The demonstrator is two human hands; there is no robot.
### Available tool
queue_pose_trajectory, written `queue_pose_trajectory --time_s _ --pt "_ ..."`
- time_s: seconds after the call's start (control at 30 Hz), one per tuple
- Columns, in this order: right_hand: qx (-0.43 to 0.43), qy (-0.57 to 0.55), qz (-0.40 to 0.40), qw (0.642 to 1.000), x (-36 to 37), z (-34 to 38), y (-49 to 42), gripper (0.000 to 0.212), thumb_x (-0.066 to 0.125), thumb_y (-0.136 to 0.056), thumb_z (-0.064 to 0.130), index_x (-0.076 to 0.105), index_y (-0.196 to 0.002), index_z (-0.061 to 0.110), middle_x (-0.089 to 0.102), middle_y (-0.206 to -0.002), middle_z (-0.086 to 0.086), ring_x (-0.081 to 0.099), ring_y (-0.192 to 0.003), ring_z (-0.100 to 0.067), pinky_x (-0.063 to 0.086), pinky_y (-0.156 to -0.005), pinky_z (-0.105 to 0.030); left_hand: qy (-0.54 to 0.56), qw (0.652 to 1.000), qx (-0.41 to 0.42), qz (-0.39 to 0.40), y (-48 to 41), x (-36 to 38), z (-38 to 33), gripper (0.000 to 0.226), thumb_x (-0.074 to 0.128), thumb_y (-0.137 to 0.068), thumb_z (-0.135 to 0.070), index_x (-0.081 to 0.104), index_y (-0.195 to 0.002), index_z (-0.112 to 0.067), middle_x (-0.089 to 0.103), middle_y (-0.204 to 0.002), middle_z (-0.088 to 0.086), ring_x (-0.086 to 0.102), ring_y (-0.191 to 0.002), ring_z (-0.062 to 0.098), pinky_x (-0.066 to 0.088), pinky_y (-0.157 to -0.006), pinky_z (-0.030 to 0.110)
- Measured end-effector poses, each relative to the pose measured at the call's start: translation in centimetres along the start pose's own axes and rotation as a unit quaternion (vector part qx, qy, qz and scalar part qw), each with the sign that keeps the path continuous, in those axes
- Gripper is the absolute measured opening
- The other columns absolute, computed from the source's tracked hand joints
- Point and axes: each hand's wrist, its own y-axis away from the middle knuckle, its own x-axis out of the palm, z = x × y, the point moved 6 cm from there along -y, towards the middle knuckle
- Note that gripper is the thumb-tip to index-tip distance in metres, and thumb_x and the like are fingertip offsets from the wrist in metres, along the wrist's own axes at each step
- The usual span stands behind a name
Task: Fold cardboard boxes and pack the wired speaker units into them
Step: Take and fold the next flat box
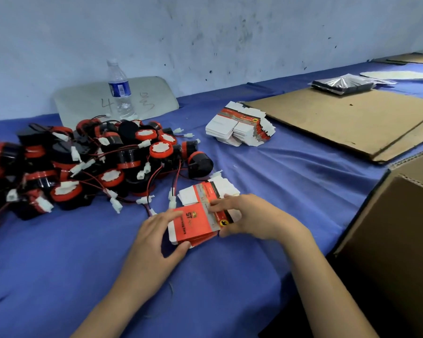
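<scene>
Currently both hands are on the box stack (193, 226): flat red-and-white printed blanks, lying on the blue cloth (291, 181) at the near middle of the table. Left hand (154, 237) grips the stack's left end, thumb curled against the near edge, fingers over the top. Right hand (250, 215) holds the right end, fingers laid across the top face, thumb tucked at the near corner. Stack is slightly fanned; a few blanks stick out on the far side, white flaps showing. Every blank in it is flat.

Speakers (83, 162): loose heap left of the stack and further back. Black bodies, red rims, red/black wires and white connectors tangled through. Nearest connectors lie just beside the stack's far-left corner; can't tell if they touch.

Spare stack (239, 128) of the same blanks sits further back, right of the heap, well apart from the hands.

Bottle (119, 89) stands upright behind the heap, in front of a grey board (156, 93) leaning on the wall (230, 32), "4" scrawled on it. Cardboard sheet (347, 120) lies flat at far right, a dark shiny bag (342, 85) at its far end. Brown carton (401, 228) sits at the near right edge; its inside is hidden.
</scene>
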Motion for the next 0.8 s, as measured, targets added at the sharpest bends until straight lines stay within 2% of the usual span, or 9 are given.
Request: queue_pose_trajectory --time_s 0.07,0.13,0.23,0.33,0.4,0.47,0.57,0.7,0.8 --pt "0.002 -0.016 -0.001 1.000 -0.3 -0.1 0.0 0.048 0.074 -0.081 0.033 0.060 -0.127 0.034 0.056 -0.134 0.015 0.045 -0.128 -0.008 0.034 -0.107 -0.026 0.008 1.000 -0.008 -0.005 0.0 0.1 0.3 0.070 0.079 -0.077 -0.016 0.037 -0.122 -0.050 0.042 -0.124 -0.032 0.035 -0.120 -0.005 0.023 -0.096 -0.001" --pt "-0.009 -0.072 -0.024 0.997 -1.0 0.1 0.4 0.034 0.069 -0.087 0.030 0.066 -0.121 0.032 0.065 -0.123 0.012 0.055 -0.118 -0.006 0.042 -0.101 -0.029 0.029 0.999 -0.016 -0.016 -0.1 0.1 0.6 0.078 0.080 -0.076 -0.019 0.033 -0.132 -0.047 0.041 -0.139 -0.019 0.036 -0.130 0.005 0.030 -0.105 0.014" --pt "-0.059 -0.087 -0.163 0.981 -3.1 1.1 1.3 0.020 0.055 -0.097 0.025 0.071 -0.110 0.027 0.072 -0.095 0.010 0.064 -0.088 -0.009 0.050 -0.083 -0.038 0.060 0.997 -0.025 -0.041 0.1 -0.3 0.8 0.094 0.081 -0.072 -0.028 0.020 -0.139 -0.052 0.019 -0.154 -0.012 0.037 -0.131 0.010 0.040 -0.102 0.032" --pt "-0.106 0.000 -0.315 0.943 -4.8 2.4 2.5 0.023 0.046 -0.101 0.027 0.068 -0.104 0.021 0.070 -0.090 0.008 0.065 -0.085 -0.017 0.050 -0.074 -0.043 0.055 0.998 0.003 -0.023 0.1 0.0 0.5 0.095 0.080 -0.073 -0.032 0.016 -0.138 -0.057 0.015 -0.150 -0.027 0.026 -0.140 0.005 0.035 -0.107 0.033" --pt "-0.122 0.005 -0.362 0.924 -5.2 3.0 3.0 0.026 0.043 -0.100 0.029 0.066 -0.101 0.019 0.070 -0.088 0.007 0.066 -0.083 -0.020 0.051 -0.069 -0.044 0.026 0.999 0.029 -0.006 0.1 0.2 0.3 0.086 0.079 -0.076 -0.031 0.022 -0.136 -0.056 0.011 -0.144 -0.040 0.018 -0.136 -0.013 0.032 -0.108 0.031" --pt "-0.122 -0.011 -0.380 0.917 -5.2 3.1 3.2 0.026 0.041 -0.099 0.030 0.065 -0.099 0.019 0.068 -0.081 0.006 0.065 -0.076 -0.022 0.050 -0.064 -0.045 0.009 0.999 0.036 0.005 0.1 0.2 0.1 0.069 0.071 -0.079 -0.044 0.029 -0.131 -0.058 0.009 -0.145 -0.039 0.017 -0.127 -0.023 0.032 -0.105 0.028" --pt "-0.124 -0.036 -0.393 0.910 -5.0 3.1 3.2 0.027 0.041 -0.098 0.031 0.064 -0.096 0.016 0.061 -0.068 0.007 0.060 -0.063 -0.023 0.049 -0.058 -0.045 0.003 0.999 0.034 0.032 0.2 0.4 -0.3 0.048 0.060 -0.077 -0.070 0.042 -0.121 -0.060 0.018 -0.149 -0.030 0.023 -0.131 -0.008 0.028 -0.108 0.029" --pt "-0.129 -0.063 -0.403 0.904 -4.9 3.5 3.1 0.026 0.042 -0.099 0.031 0.062 -0.095 0.015 0.050 -0.060 0.015 0.050 -0.053 -0.015 0.049 -0.052 -0.043 -0.088 0.991 0.054 0.084 0.4 1.0 -0.8 0.064 0.042 -0.065 -0.084 0.049 -0.122 -0.057 0.025 -0.141 -0.037 0.018 -0.136 -0.006 0.008 -0.107 0.013" --pt "-0.120 -0.145 -0.401 0.897 -5.0 3.3 3.1 0.021 0.043 -0.100 0.026 0.060 -0.093 0.016 0.058 -0.067 0.005 0.055 -0.054 -0.018 0.052 -0.047 -0.044 -0.120 0.985 0.042 0.115 0.4 1.1 -0.6 0.076 0.036 -0.060 -0.089 0.047 -0.127 -0.055 0.022 -0.141 -0.039 0.014 -0.136 -0.007 0.005 -0.109 0.015"
